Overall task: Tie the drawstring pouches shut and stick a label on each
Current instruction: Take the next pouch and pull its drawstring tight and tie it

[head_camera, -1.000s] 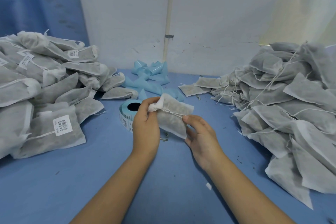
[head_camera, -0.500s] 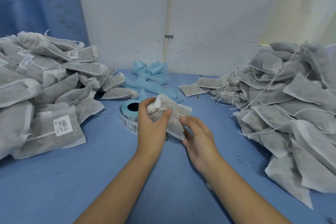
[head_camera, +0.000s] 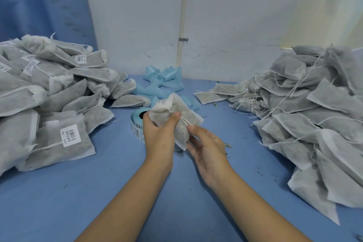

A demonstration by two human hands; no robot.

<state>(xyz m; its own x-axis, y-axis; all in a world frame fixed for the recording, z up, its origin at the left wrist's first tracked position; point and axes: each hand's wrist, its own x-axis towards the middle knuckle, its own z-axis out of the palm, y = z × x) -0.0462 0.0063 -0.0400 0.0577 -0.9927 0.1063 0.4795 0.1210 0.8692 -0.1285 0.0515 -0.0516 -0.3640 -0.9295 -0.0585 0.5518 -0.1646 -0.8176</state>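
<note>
1. Over the middle of the blue table, seen from the head camera, I hold one grey pouch up off the surface, between my two hands.
2. My left hand is curled round the gathered neck of the pouch, thumb pressed across the front, so the bunched top sticks out above my fingers.
3. My right hand pinches the white drawstring between thumb and forefinger, just beside my left thumb; my other fingers curl loosely under the pouch's lower corner.
4. Just behind my left hand stands a roll of labels on the table, partly hidden by my knuckles.
5. Farther back, a tangle of light blue backing strip lies against the wall.
6. On my left sits a pile of tied pouches, several with a white barcode label stuck on.
7. On my right sits a bigger pile of pouches with loose strings trailing and no labels showing.
8. Small dark crumbs are scattered on the table near the right pile.
</note>
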